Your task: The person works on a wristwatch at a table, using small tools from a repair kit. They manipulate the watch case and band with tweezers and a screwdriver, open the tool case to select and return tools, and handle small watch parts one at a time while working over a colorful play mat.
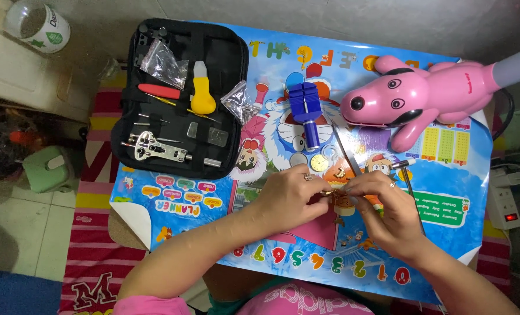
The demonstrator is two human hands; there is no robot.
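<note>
Gold-coloured metal, a small watch part, sits pinched between both hands just above the middle of the worktop, which is covered by a glossy blue cartoon poster. The left hand curls its fingers tight on one end while the right hand nips the other with thumb and forefinger, holding it steady between the two grips; what exactly the part is stays too small to tell. Loose round pieces, a gold disc among them, lie just beyond the hands. A blue plastic link-removing block stands further back. At the worktop's far left corner lies a black zip tool case, opened flat so its yellow-handled knife shows. A pink plastic dog-shaped lamp occupies the far right corner.
</note>
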